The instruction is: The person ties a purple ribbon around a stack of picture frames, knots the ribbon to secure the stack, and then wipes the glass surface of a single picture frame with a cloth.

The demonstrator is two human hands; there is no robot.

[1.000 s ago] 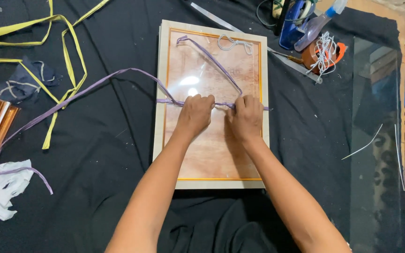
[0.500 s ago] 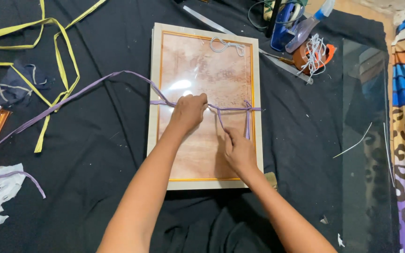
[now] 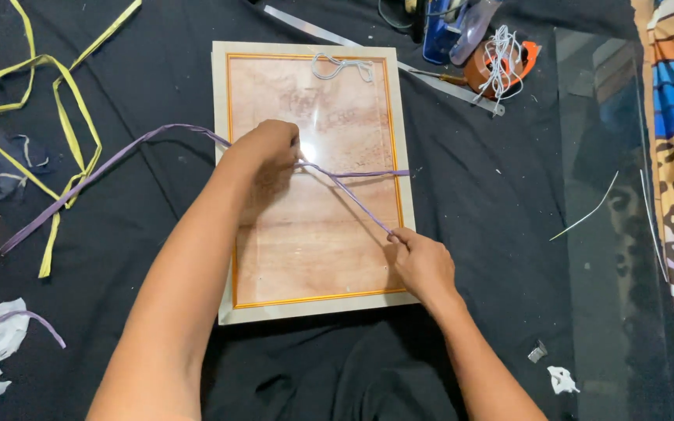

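So the hands have pulled apart since a second ago — they were bunched together mid-frame, and now the right hand (image 3: 424,265) has dragged its end of the purple ribbon (image 3: 350,199) down to the lower right edge of the picture frame (image 3: 306,257), pinching it tight. The left hand (image 3: 268,144) is clenched on the ribbon near the frame's middle, pinning the crossing. Looks like the tie is being cinched — the ribbon sits taut across the frame, which lies flat on the black cloth (image 3: 142,234).

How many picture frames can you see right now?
1: the frame lies flat on the black cloth, under both hands. A brown stack at the left edge may be more; cannot tell.
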